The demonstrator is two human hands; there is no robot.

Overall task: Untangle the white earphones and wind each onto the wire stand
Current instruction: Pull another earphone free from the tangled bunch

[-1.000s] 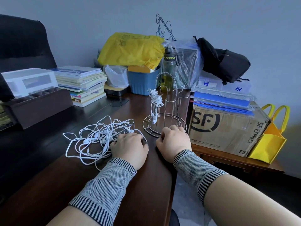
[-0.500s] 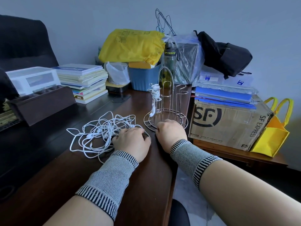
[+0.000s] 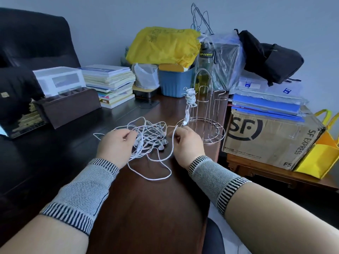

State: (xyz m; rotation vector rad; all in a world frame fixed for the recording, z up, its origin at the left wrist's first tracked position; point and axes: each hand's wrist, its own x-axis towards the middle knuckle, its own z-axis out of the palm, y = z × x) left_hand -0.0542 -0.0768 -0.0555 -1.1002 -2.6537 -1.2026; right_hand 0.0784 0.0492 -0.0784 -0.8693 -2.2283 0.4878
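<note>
Head view: one tangle [image 3: 146, 136] of white earphones lies on the desk [image 3: 146, 208], left of one wire stand [image 3: 203, 114]; one wound earphone [image 3: 189, 96] hangs on its left post. The left hand [image 3: 117, 145] and right hand [image 3: 187, 143] each pinch a cord. Earlier both fists rested on the desk, holding nothing.

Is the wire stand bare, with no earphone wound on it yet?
No: one white earphone is already wound around a prong of the wire stand, its earbuds hanging down.

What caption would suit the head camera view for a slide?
Both hands pinch cords of tangled white earphones; one set is wound on the wire stand.
</note>
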